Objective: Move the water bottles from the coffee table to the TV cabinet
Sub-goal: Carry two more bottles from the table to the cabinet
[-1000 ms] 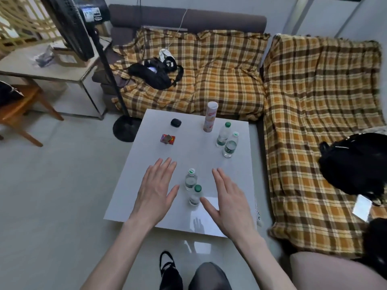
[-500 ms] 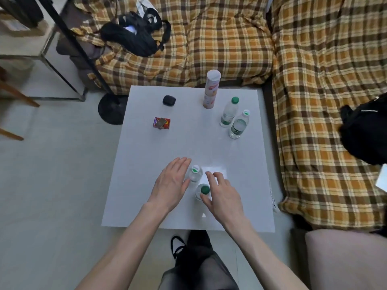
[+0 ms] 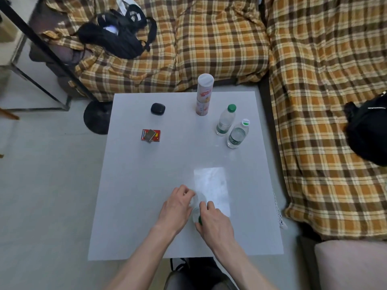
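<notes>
Curling around two small water bottles low in the middle of the frame, the left hand (image 3: pixel 177 208) grasps the farther bottle (image 3: pixel 199 198) and the right hand (image 3: pixel 214 223) grasps the nearer bottle (image 3: pixel 196 216), whose green cap peeks out by the thumb. Both bottles are on the white coffee table (image 3: pixel 146 185), mostly hidden by the fingers. Two more water bottles (image 3: pixel 225 121) (image 3: pixel 237 133) stand just beside each other at the table's upper right, near a tall snack can (image 3: pixel 204 95).

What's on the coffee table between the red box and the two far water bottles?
Nothing: the head view shows bare white tabletop between the red box and the two far bottles.
</notes>
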`<action>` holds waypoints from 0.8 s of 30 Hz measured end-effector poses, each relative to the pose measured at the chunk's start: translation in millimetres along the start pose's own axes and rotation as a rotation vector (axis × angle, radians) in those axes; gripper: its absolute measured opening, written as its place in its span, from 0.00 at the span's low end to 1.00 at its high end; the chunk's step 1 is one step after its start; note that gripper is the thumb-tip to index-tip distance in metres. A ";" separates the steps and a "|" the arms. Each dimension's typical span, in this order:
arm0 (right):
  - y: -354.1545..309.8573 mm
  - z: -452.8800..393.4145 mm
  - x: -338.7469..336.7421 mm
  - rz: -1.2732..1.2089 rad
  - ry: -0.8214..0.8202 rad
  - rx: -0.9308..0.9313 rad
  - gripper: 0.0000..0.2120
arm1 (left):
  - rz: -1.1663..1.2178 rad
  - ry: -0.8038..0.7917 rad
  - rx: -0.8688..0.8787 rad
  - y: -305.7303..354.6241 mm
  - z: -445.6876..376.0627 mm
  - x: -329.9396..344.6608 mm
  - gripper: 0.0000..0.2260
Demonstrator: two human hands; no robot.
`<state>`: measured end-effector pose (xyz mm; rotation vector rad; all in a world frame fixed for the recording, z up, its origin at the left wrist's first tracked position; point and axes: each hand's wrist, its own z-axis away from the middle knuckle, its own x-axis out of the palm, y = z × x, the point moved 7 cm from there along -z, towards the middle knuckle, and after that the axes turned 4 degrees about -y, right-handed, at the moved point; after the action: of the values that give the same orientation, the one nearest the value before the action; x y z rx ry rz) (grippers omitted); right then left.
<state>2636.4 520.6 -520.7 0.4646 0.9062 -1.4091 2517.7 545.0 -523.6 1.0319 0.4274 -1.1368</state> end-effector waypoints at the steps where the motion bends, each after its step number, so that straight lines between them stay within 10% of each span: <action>1: 0.1 -1.2 0.4 0.002 -0.018 0.005 0.14 | -0.005 -0.010 -0.009 -1.3 -1.6 1.3 0.14; 5: 6.5 -0.2 -12.2 -0.035 0.005 0.062 0.03 | 0.022 -0.005 -0.041 4.0 -5.4 -4.6 0.09; 24: 52.1 193.1 -155.0 -0.141 0.687 0.386 0.14 | 0.018 0.256 0.335 126.6 100.9 -128.6 0.09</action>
<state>2749.9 481.1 -298.0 1.2481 1.2261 -1.5856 2557.7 535.2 -321.0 1.4818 0.4368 -1.0848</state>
